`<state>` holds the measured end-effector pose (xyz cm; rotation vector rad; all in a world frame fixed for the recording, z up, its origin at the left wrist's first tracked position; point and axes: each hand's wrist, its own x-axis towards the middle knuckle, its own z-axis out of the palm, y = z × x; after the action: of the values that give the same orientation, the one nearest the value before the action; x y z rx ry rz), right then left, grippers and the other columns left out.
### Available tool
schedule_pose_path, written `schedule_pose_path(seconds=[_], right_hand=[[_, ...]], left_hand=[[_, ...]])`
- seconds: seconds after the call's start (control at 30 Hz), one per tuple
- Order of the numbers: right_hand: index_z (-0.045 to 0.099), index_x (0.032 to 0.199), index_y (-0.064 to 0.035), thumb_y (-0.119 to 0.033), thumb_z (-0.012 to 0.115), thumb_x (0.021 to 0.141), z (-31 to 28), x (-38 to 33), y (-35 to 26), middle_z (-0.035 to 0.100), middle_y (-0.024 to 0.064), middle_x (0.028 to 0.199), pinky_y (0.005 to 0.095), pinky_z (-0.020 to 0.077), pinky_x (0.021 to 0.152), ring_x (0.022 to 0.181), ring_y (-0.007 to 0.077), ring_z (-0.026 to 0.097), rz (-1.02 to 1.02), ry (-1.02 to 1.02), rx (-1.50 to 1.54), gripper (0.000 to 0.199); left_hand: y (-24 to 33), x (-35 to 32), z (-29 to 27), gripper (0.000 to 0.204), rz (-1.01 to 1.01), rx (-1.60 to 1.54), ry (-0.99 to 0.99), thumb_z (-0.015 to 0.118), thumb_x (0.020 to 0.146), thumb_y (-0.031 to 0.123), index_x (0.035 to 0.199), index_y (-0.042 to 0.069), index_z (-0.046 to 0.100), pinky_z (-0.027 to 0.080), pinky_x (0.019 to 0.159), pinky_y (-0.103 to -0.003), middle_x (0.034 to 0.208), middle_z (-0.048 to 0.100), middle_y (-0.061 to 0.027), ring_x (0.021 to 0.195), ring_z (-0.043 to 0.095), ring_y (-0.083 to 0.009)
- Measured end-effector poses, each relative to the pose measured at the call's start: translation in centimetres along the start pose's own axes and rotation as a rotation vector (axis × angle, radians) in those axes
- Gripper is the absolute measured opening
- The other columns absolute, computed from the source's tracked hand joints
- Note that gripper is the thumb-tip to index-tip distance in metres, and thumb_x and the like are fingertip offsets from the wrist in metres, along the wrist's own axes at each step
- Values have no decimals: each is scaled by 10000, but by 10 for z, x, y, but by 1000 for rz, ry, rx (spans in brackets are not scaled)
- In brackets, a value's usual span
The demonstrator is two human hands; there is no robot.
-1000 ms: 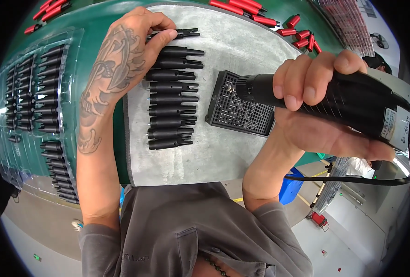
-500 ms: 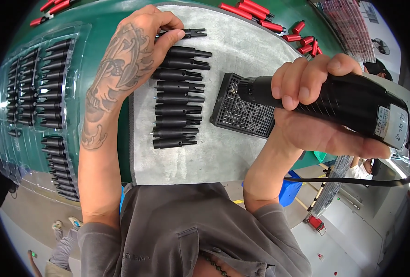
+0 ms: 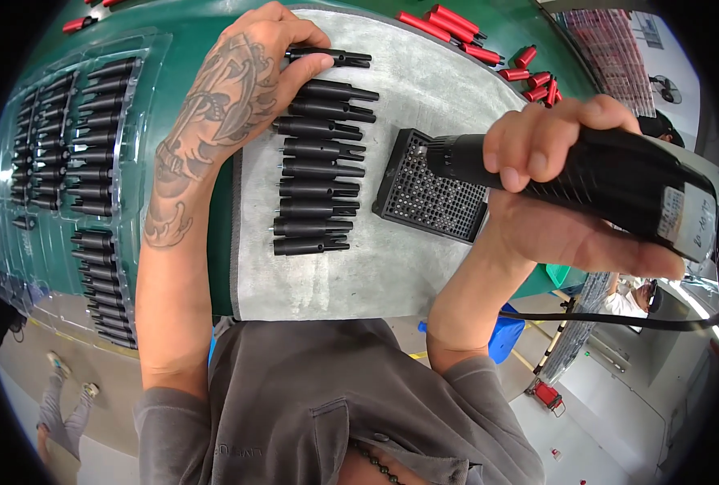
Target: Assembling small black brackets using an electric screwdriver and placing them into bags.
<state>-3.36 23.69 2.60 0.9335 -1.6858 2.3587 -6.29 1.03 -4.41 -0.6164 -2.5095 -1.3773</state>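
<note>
My left hand (image 3: 274, 52) pinches a black slotted tube (image 3: 350, 59) between thumb and fingers, at the far end of the grey mat (image 3: 327, 293). Below it lies a column of several similar black tubes (image 3: 319, 168), forked ends facing right. My right hand (image 3: 537, 162) is wrapped round a black electric screwdriver (image 3: 610, 179) held almost level. The driver's ribbed front end points left, over a black perforated tray (image 3: 400, 202) with small screws in its holes. I cannot tell whether the driver touches the tray; its bit is not distinguishable.
Clear plastic blister trays (image 3: 145, 113) on the green table (image 3: 194, 36) hold rows of black tubes at left. Red cylinders (image 3: 456, 24) lie at the far right. A black cable (image 3: 610, 321) trails from the driver. A blue bin (image 3: 505, 335) stands below the table; people are in the background.
The mat and tubes appear slightly shifted right in the view. My left hand keeps its pinch on the tube, and the driver stays over the screw tray. A background person at lower left has moved.
</note>
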Motion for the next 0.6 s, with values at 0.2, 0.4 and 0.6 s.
schedule_pose_path(seconds=[0.2, 0.4, 0.6], right_hand=[[576, 1195, -19, -1043, 336, 597, 3, 19, -19, 586, 46, 706, 308, 420, 470, 520, 148, 527, -1, -45, -66, 1210], [394, 1322, -81, -809, 429, 861, 39, 55, 9, 623, 10, 698, 277, 516, 439, 486, 184, 633, -202, 171, -45, 863], [506, 1237, -56, -962, 300, 682, 27, 67, 24, 604, 41, 711, 312, 460, 472, 514, 180, 562, -168, -11, -103, 1083]], left_hand=[[-11, 7, 3, 191, 2, 62, -29, 771, 818, 122, 1003, 83, 737, 441, 683, -238, 855, 618, 12, 770, 513, -109], [-28, 13, 5, 221, -5, 135, -64, 799, 785, 129, 997, 99, 743, 448, 703, -245, 843, 626, 16, 808, 525, -114], [-38, 10, 4, 187, 38, 61, 27, 803, 769, 116, 940, 96, 728, 440, 700, -242, 797, 590, 32, 765, 511, -114]])
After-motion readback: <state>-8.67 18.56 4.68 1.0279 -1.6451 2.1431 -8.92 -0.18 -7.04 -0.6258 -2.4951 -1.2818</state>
